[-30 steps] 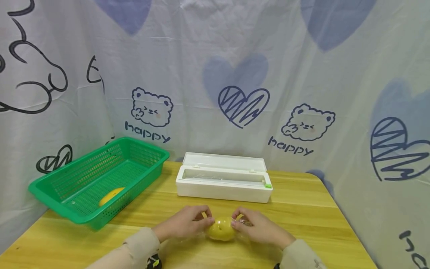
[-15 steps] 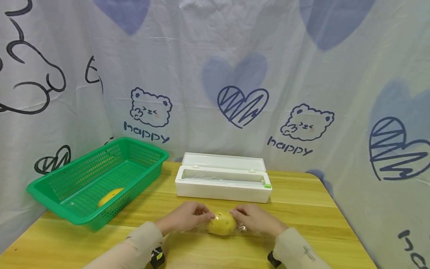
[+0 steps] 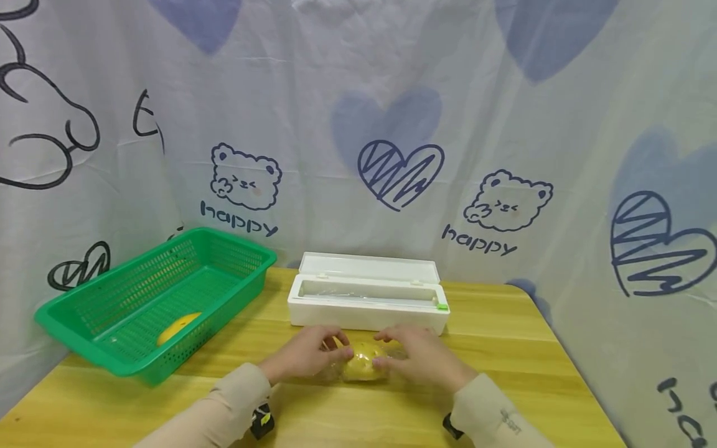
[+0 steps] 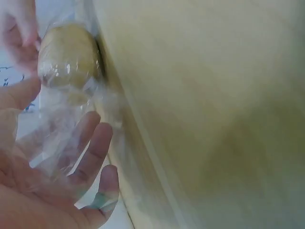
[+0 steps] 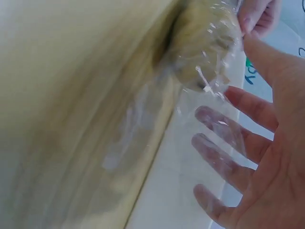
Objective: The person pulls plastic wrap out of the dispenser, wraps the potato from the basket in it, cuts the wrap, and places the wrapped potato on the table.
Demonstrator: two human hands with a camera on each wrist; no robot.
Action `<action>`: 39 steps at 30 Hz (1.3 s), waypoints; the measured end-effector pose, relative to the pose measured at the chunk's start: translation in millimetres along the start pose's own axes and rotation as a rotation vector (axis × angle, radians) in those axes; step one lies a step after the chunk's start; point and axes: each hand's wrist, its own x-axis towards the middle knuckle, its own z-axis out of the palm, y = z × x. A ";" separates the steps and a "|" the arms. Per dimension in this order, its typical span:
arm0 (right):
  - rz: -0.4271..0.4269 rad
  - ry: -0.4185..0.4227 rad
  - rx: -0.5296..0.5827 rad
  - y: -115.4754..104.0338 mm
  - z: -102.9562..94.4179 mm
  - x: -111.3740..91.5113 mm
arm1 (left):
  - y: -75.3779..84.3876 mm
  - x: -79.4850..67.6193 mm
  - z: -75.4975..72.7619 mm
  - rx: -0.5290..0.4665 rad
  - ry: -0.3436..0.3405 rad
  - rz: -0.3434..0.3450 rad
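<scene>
A yellow potato point(image 3: 363, 366) wrapped in clear plastic film point(image 4: 52, 129) sits between the two hands, low over the wooden table. My left hand point(image 3: 308, 356) is at its left end, thumb tip close against the wrapping; in the left wrist view its other fingers are spread, with loose film across them. At the opposite end, my right hand point(image 3: 422, 358) has its thumb touching the potato's wrapped surface. Its remaining fingers point(image 5: 221, 157) fan out behind loose film in the right wrist view. Neither palm closes round the potato.
Just beyond the hands stands a white cling film box point(image 3: 366, 316) with its lid raised and a green slider at the right end. To the left, a green basket point(image 3: 246, 292) holds another yellow potato point(image 3: 178, 328). A printed curtain point(image 3: 313, 205) hangs behind the table point(image 3: 493, 361).
Both hands and the wrapped potato have moved forward, nearer the white box. The potato has turned over within its film, and the right hand's fingers have spread. The head view has shifted slightly.
</scene>
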 end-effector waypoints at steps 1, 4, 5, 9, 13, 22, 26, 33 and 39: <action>-0.004 -0.005 -0.006 -1.1 0.5 -0.2 | -2.1 -0.6 -1.6 -0.005 -0.007 -0.001; -0.011 -0.022 -0.004 -2.2 4.0 -1.0 | -9.2 -4.7 -7.7 -0.014 -0.037 -0.002; -0.014 -0.025 -0.001 -2.3 5.3 -1.1 | -11.3 -6.5 -10.0 -0.016 -0.052 -0.003; -0.017 -0.031 0.024 -1.0 8.9 -0.7 | -17.6 -11.3 -18.1 -0.007 -0.109 0.004; -0.016 -0.029 0.051 2.6 9.3 0.9 | -18.8 -10.0 -22.5 -0.003 -0.153 0.024; -0.027 -0.065 0.087 8.5 5.8 -1.3 | -19.4 -14.1 -35.6 0.041 -0.202 0.006; 0.017 -0.070 0.125 7.3 -0.6 -2.5 | -17.3 -14.8 -40.8 0.063 -0.144 0.027; 0.000 -0.025 0.145 6.2 -10.0 4.6 | 16.7 -6.9 -32.6 0.280 0.002 0.170; -0.035 -0.064 0.159 10.6 -10.3 12.8 | 33.0 3.0 -9.8 0.445 0.037 0.204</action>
